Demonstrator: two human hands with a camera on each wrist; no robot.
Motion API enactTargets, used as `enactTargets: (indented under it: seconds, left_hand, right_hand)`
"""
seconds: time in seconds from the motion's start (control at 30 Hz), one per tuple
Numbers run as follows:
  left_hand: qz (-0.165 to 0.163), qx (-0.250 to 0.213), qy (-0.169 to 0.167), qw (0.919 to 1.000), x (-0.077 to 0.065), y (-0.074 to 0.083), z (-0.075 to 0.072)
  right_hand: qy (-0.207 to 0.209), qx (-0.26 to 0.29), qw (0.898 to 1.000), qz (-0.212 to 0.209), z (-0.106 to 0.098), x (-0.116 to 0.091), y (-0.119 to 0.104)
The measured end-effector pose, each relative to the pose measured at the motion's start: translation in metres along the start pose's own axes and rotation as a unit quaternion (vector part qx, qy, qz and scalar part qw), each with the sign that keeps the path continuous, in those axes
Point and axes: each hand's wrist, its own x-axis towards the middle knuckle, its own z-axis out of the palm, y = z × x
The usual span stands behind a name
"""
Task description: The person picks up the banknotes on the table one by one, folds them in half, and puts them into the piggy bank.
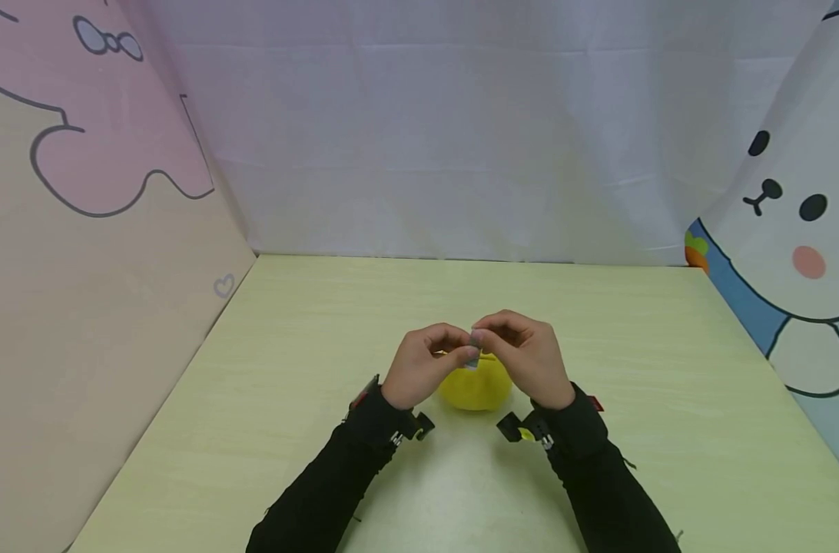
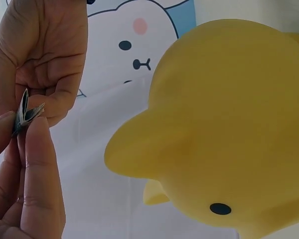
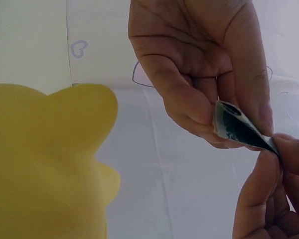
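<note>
Both hands meet above a yellow piggy bank (image 1: 476, 388) at the middle of the table. Between their fingertips is a small folded banknote (image 1: 472, 355), dark green inside in the right wrist view. My left hand (image 1: 426, 365) pinches one end between thumb and forefinger. The other end is pinched by my right hand (image 1: 526, 357). Its folded layers stand slightly apart in the left wrist view, where the piggy bank (image 2: 239, 119) shows an ear and a black eye. The hands partly cover the piggy bank's top in the head view.
The pale yellow table (image 1: 323, 307) reaches back to a white curtain (image 1: 419, 153). A cartoon-printed panel stands on each side, the left one pink and beige (image 1: 101, 322), the right one with a white animal (image 1: 793, 230). Small cameras sit on both wrists, near the piggy bank.
</note>
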Motion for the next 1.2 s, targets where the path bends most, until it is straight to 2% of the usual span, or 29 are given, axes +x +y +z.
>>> enactTargets:
  seconds: [0.3,0.77,0.97,1.2]
  left_hand:
    - [-0.017,0.019,-0.024,0.9994,0.0003,0.0033,-0.0010]
    - [-0.016,0.036,-0.038,0.9985,-0.0002,0.0034,-0.0022]
    - [-0.013,0.039,-0.024,0.9989,-0.0002,0.0031,-0.0010]
    - [-0.011,0.031,0.006,0.9994,0.0007,0.0038,-0.0003]
  right_hand:
    - [0.029,-0.004,1.000,0.006,-0.0054,0.0023,-0.0013]
    - [0.024,0.016,1.000,0.010,-0.0061,0.0032,0.0022]
    - [0.020,0.023,0.999,0.031,-0.0065,0.0023,0.0032]
    - [-0.008,0.021,0.998,0.064,-0.0080,0.0019,0.0039]
